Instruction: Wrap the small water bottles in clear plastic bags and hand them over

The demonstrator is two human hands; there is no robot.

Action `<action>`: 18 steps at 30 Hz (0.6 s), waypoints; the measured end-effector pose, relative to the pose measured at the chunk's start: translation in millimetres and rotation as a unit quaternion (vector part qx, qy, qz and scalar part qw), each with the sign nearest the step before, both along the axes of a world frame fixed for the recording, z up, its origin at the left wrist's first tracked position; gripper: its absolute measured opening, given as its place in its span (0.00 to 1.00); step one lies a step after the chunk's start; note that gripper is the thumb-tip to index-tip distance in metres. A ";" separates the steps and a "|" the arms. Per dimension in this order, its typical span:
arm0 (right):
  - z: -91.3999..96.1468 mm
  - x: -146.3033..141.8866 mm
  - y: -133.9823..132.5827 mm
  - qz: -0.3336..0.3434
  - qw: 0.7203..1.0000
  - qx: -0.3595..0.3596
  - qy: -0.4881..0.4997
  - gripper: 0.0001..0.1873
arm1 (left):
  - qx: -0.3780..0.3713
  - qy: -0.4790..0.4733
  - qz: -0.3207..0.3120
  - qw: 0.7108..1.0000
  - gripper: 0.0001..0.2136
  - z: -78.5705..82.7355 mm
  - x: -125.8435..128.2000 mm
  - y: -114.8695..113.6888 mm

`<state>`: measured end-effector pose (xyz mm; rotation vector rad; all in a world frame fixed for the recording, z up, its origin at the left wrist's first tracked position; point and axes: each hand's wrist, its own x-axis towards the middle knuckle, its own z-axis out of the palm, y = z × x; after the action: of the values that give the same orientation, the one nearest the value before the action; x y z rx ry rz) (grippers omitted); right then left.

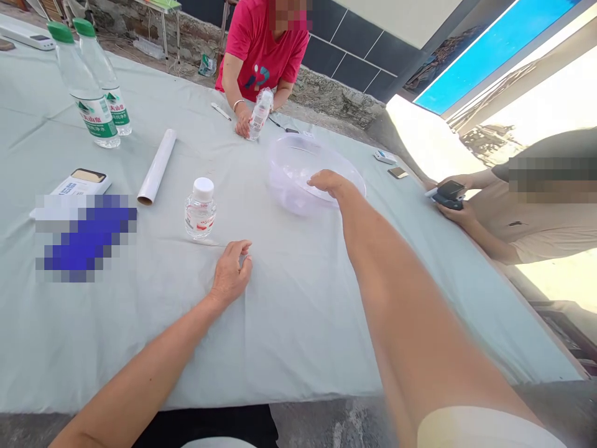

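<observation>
My left hand (233, 270) rests on the cloth-covered table with its fingers loosely curled and a gap between thumb and forefinger. Just beyond it stands a small clear bottle (200, 210) with a white cap, upright and apart from the hand. My right arm stretches forward across the table. At its end, my right hand (330, 182) is over the translucent lilac basin (291, 199), fingers extended to the left; nothing shows in them. Part of the basin's near rim is hidden behind my wrist.
A white roll (157, 167), two green-capped water bottles (96, 121) and a white box (77, 186) occupy the left side. Across the table, a person in a pink shirt (263, 56) holds a clear bottle (260, 115). Another person at right holds a dark device (450, 194). Small devices (385, 157) lie near the edge.
</observation>
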<state>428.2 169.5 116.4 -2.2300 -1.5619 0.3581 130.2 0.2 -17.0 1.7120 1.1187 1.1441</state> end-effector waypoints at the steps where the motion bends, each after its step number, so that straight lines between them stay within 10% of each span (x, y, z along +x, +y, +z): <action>1: 0.6 3.0 -1.5 -0.006 1.000 0.009 0.011 0.12 | -0.004 -0.001 -0.001 1.000 0.13 0.8 -0.2 -0.3; 6: 19.6 7.3 -15.2 -0.012 0.967 0.160 0.198 0.17 | -0.021 -0.012 -0.002 1.000 0.13 5.1 -0.3 -1.7; 11: 41.6 -44.2 -85.2 0.172 0.900 0.214 0.340 0.21 | -0.084 -0.076 0.017 0.993 0.14 9.3 -1.8 -3.4; 18: -35.3 -129.6 -192.1 0.351 0.787 0.012 0.507 0.17 | -0.263 -0.357 -0.169 0.881 0.25 26.2 -16.8 8.3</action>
<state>298.6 -22.6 81.2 -0.9194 -1.5679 1.4313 113.4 8.5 9.2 0.8836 0.5528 0.9934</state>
